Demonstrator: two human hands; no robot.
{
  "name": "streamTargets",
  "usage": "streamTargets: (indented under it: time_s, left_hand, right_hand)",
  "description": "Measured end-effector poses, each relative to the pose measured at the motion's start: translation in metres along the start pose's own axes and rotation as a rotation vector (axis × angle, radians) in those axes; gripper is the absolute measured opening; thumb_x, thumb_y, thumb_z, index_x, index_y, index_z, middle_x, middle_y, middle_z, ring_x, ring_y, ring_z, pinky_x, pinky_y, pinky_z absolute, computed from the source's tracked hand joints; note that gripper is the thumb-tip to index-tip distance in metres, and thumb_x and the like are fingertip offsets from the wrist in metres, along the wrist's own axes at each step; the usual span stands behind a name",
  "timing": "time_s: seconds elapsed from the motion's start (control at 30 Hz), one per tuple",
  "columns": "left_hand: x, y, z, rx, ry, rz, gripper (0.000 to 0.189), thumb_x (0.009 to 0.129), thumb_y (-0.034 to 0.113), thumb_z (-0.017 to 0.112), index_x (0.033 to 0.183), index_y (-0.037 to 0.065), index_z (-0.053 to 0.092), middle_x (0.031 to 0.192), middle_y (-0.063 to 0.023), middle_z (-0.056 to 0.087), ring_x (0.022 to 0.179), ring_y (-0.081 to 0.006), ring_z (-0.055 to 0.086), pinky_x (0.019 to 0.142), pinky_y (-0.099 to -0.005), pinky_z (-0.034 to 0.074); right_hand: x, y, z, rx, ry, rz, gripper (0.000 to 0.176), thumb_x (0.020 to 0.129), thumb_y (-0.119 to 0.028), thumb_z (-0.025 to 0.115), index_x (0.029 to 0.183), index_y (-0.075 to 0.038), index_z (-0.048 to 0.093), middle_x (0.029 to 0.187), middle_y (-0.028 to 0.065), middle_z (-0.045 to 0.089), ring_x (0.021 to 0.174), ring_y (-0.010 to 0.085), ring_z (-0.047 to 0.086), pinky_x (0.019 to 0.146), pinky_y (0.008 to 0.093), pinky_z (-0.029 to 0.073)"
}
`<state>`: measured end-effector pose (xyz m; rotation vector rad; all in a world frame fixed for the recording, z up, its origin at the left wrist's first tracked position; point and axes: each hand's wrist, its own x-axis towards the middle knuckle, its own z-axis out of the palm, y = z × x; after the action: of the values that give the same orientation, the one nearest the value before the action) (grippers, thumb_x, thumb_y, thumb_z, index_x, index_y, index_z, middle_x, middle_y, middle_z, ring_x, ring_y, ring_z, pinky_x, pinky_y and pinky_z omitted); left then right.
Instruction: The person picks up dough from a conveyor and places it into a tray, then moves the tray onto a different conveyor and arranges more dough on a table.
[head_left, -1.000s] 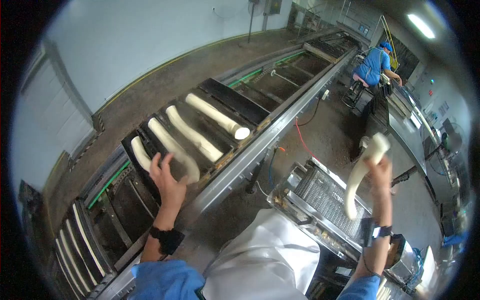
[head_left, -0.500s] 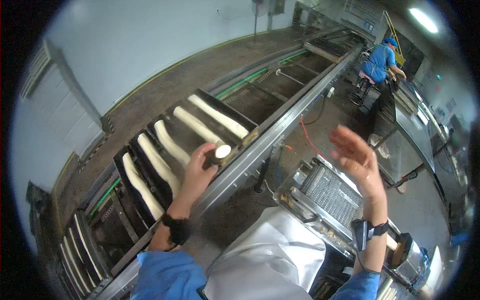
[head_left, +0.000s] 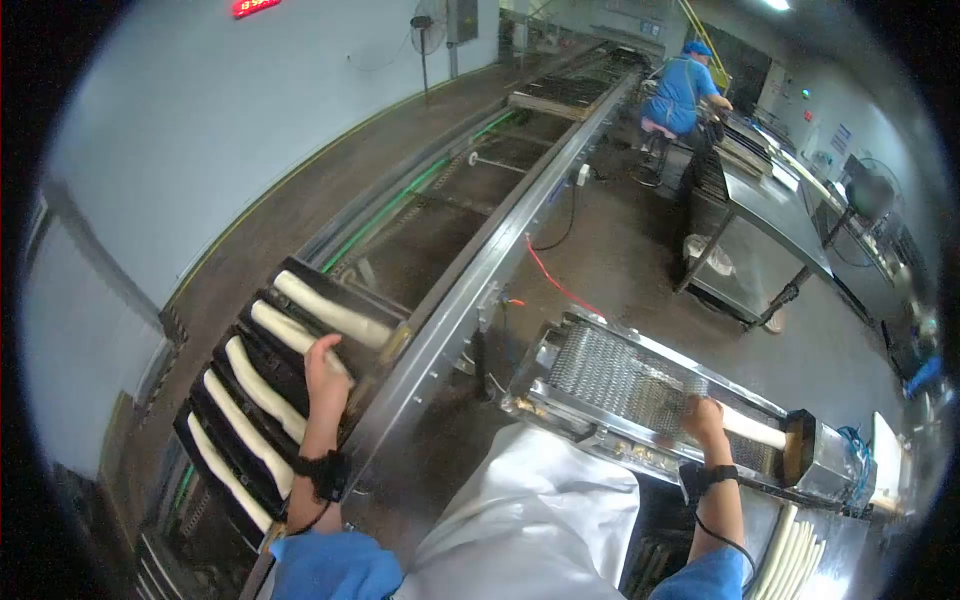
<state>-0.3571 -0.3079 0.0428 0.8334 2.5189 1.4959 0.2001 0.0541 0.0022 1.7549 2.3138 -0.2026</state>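
Note:
My left hand (head_left: 325, 380) is at the near end of a pale dough strip (head_left: 280, 325) in a dark grooved tray (head_left: 305, 268), its fingers together on the dough. More strips lie in the grooves on both sides, such as a wavy one (head_left: 262, 388). On the right, my right hand (head_left: 704, 418) is closed at the left end of another dough strip (head_left: 755, 428), which lies over a metal mesh belt (head_left: 610, 372) and reaches back to a metal machine (head_left: 832, 460). The fingertips of this hand are partly hidden.
A long metal-railed conveyor (head_left: 520, 205) runs away from me. Several thin dough strips (head_left: 785, 550) lie at the lower right. Farther back are a steel table (head_left: 765, 215) and a seated person in blue (head_left: 677, 95). A red cable (head_left: 560, 285) hangs beside the rail.
The view has turned right. My right hand has dropped from the air, open, to the dough over the mesh belt. The strip end at my left hand, raised before, is now lower in the tray.

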Motion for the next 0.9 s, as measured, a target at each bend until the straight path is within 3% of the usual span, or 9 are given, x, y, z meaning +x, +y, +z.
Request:
streamTargets:
  time_s: [0.03, 0.17, 0.23, 0.43, 0.57, 0.6, 0.73, 0.8, 0.9]
  left_hand:
    - [-0.008, 0.001, -0.004, 0.385, -0.037, 0.126, 0.06, 0.068, -0.014, 0.05, 0.124, 0.008, 0.052, 0.138, -0.0207, 0.038, 0.131, -0.0366, 0.034, 0.109, -0.0429, 0.026]
    - [-0.035, 0.07, -0.01, 0.583, 0.058, -0.066, 0.062, 0.068, -0.012, 0.053, 0.123, 0.015, 0.052, 0.141, -0.0199, 0.035, 0.137, -0.0404, 0.023, 0.112, -0.0518, 0.018]
    - [-0.029, 0.065, -0.01, 0.499, 0.172, 0.265, 0.054, 0.07, -0.009, 0.056, 0.119, 0.012, 0.055, 0.138, -0.0164, 0.042, 0.138, -0.0393, 0.024, 0.112, -0.0525, 0.02]
    - [-0.042, 0.081, 0.041, 0.272, -0.09, 0.474, 0.038, 0.072, -0.008, 0.059, 0.106, 0.008, 0.062, 0.129, -0.0148, 0.051, 0.132, -0.0386, 0.034, 0.11, -0.0472, 0.027]
    - [-0.055, 0.094, 0.072, 0.292, -0.181, 0.603, 0.032, 0.073, -0.006, 0.059, 0.102, 0.007, 0.064, 0.127, -0.0142, 0.052, 0.13, -0.039, 0.036, 0.109, -0.0476, 0.029]
    - [-0.057, 0.098, 0.076, 0.271, -0.21, 0.612, 0.031, 0.073, -0.005, 0.059, 0.1, 0.007, 0.064, 0.126, -0.0139, 0.052, 0.13, -0.0385, 0.036, 0.109, -0.0477, 0.03]
    - [-0.051, 0.098, 0.1, 0.188, -0.303, 0.594, 0.03, 0.074, -0.004, 0.059, 0.101, 0.007, 0.065, 0.126, -0.0133, 0.054, 0.13, -0.0363, 0.038, 0.108, -0.0462, 0.031]
    - [-0.046, 0.109, 0.127, 0.138, -0.37, 0.614, 0.029, 0.074, -0.004, 0.059, 0.101, 0.007, 0.065, 0.126, -0.0133, 0.055, 0.129, -0.036, 0.039, 0.108, -0.0457, 0.031]
    - [-0.055, 0.136, 0.177, 0.038, -0.485, 0.613, 0.029, 0.074, -0.003, 0.06, 0.101, 0.007, 0.065, 0.126, -0.0134, 0.056, 0.129, -0.0358, 0.041, 0.107, -0.0451, 0.032]
  right_hand:
    - [0.007, 0.007, 0.02, 0.004, 0.002, 0.011, 0.046, 0.065, -0.01, 0.068, 0.109, -0.004, 0.063, 0.109, 0.0179, 0.064, 0.107, 0.0343, 0.059, 0.092, 0.0415, 0.046]
    - [-0.019, -0.018, 0.015, -0.057, 0.384, -0.142, 0.051, 0.068, -0.007, 0.06, 0.12, -0.009, 0.056, 0.118, 0.0109, 0.057, 0.116, 0.0298, 0.052, 0.102, 0.0452, 0.035]
    - [-0.015, -0.027, 0.019, -0.27, 0.734, -0.136, 0.047, 0.073, -0.007, 0.059, 0.12, -0.01, 0.056, 0.119, 0.0084, 0.056, 0.115, 0.0274, 0.052, 0.099, 0.0482, 0.037]
    - [-0.038, -0.028, -0.016, -0.177, 0.365, -0.023, 0.033, 0.076, -0.007, 0.062, 0.108, -0.01, 0.062, 0.106, 0.0104, 0.062, 0.111, 0.0306, 0.052, 0.091, 0.0517, 0.043]
    - [-0.046, 0.065, 0.008, 1.292, 0.675, -0.045, 0.029, 0.077, -0.01, 0.063, 0.106, -0.006, 0.06, 0.093, 0.005, 0.059, 0.084, 0.0161, 0.055, 0.074, 0.0323, 0.047]
    - [-0.102, 0.061, -0.04, 1.368, 0.668, 0.293, 0.029, 0.079, -0.017, 0.062, 0.106, -0.006, 0.06, 0.093, 0.0062, 0.059, 0.083, 0.0174, 0.055, 0.073, 0.0329, 0.047]
    - [-0.21, 0.197, 0.042, 1.862, 1.153, 0.35, 0.039, 0.084, -0.041, 0.063, 0.112, -0.015, 0.056, 0.102, 0.0, 0.052, 0.093, 0.0131, 0.046, 0.076, 0.0328, 0.039]
    - [-0.28, 0.248, 0.096, 1.746, 1.453, 0.738, 0.025, 0.085, -0.038, 0.063, 0.098, -0.016, 0.059, 0.085, 0.0009, 0.052, 0.075, 0.0125, 0.047, 0.064, 0.0283, 0.038]
    - [-0.401, 0.186, 0.079, 0.992, 1.361, 1.1, 0.027, 0.082, -0.018, 0.06, 0.106, -0.006, 0.061, 0.099, 0.0119, 0.063, 0.091, 0.0221, 0.059, 0.079, 0.0337, 0.048]
